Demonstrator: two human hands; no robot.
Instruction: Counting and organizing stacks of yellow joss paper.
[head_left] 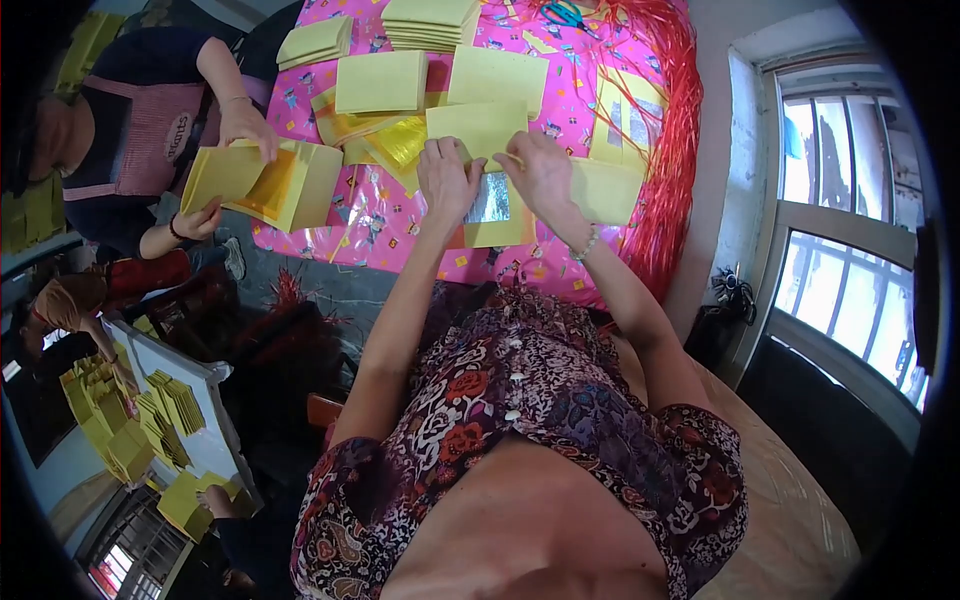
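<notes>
A yellow paper sheet (478, 127) lies folded or bent in front of me on the pink table cover. My left hand (449, 184) grips its left lower edge, thumb toward the middle. Along the same edge, my right hand (544, 176) pinches the paper between thumb and fingers; a beaded bracelet circles that wrist. Beneath and between my hands lies another yellow sheet with a silver foil patch (489, 200). Just beyond are a yellow paper stack (497, 80) and another paper stack (381, 82). Shiny golden-yellow sheets (398, 146) lie left of my left hand.
Red plastic strands (672, 150) hang along the table's right edge. Blue-handled scissors (563, 13) lie at the far side. On the left, a co-worker (130, 140) holds folded yellow papers (265, 185). A white table (200, 350) with more paper stacks stands lower left.
</notes>
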